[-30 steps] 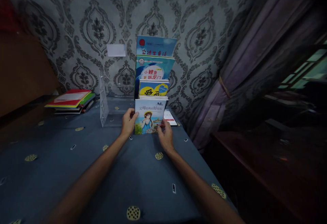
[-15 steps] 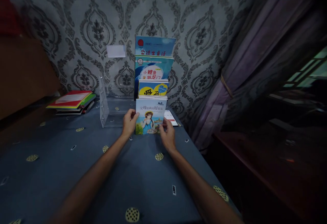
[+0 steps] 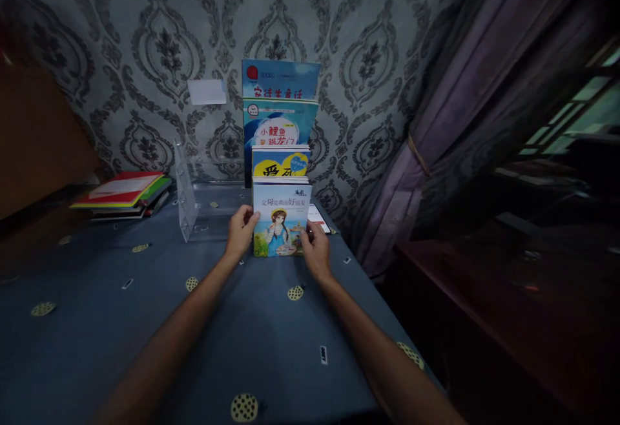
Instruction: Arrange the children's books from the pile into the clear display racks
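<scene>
Both my hands grip the front book (image 3: 278, 221), a light-blue paperback with a girl on its cover, standing upright. My left hand (image 3: 241, 231) is closed on its left edge, thumb in front. On the right edge, my right hand (image 3: 316, 247) has its thumb over the cover and fingers at the side. Behind it, in rising steps, stand a yellow-and-blue book (image 3: 279, 162), a teal book (image 3: 283, 121) and a taller blue book (image 3: 281, 78). A clear acrylic stepped stand (image 3: 185, 192) shows to their left; the books hide its right part.
A pile of folders and books (image 3: 121, 192) lies at the table's left back. A phone (image 3: 318, 218) lies behind my right hand. Purple curtains (image 3: 387, 186) hang past the right edge of the blue patterned tablecloth (image 3: 261, 341). A white label (image 3: 207, 92) is near the wallpaper.
The view has turned slightly right, so everything sits further left. The front book looks slightly nearer to me, still between both hands; the books behind keep their arrangement.
</scene>
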Motion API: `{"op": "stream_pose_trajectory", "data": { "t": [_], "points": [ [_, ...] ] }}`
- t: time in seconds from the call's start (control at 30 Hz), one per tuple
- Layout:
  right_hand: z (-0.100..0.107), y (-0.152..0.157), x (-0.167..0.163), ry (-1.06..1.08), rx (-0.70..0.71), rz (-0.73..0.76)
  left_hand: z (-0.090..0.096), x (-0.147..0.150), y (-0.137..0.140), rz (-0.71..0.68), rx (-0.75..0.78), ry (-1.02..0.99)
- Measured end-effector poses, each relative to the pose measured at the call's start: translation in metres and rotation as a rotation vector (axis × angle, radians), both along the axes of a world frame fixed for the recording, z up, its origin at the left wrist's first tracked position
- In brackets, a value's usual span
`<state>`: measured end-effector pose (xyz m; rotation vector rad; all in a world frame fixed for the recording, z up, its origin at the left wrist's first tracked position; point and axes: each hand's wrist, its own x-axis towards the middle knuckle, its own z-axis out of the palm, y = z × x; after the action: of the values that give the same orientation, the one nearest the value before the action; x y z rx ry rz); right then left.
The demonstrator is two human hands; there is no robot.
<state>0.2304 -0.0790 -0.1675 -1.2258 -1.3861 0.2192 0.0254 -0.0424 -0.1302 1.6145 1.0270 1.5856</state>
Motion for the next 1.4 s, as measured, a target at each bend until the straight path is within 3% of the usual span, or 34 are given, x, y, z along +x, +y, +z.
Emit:
{"op": "stream_pose_trajectory", "data": {
  "t": [0.37,0.47,0.57,0.63,0.87,0.97,1.17,1.4],
  "points": [
    [-0.001,-0.008,0.003,-0.058,0.019,-0.073,-0.003,-0.015,-0.013,0.128,0.061,0.111],
    [0.007,-0.013,0.004,-0.125,0.115,-0.156,-0.001,-0.038,-0.016,0.202,0.086,0.192],
    [0.017,-0.026,-0.006,-0.157,0.253,-0.179,0.006,-0.079,-0.017,0.305,0.086,0.289],
    [0.019,-0.039,-0.022,-0.211,0.301,-0.076,0.014,-0.114,-0.014,0.396,0.061,0.358],
    [0.002,-0.078,-0.097,-0.557,0.296,0.564,0.04,-0.252,0.011,0.822,-0.148,0.582],
    [0.001,-0.085,-0.124,-0.651,0.277,0.683,0.044,-0.293,0.022,0.92,-0.245,0.704],
    [-0.002,-0.09,-0.164,-0.701,0.268,0.77,0.042,-0.331,0.044,0.858,-0.373,0.992],
    [-0.011,-0.086,-0.17,-0.664,0.218,0.774,0.046,-0.341,0.057,0.772,-0.394,1.259]
  ]
}}
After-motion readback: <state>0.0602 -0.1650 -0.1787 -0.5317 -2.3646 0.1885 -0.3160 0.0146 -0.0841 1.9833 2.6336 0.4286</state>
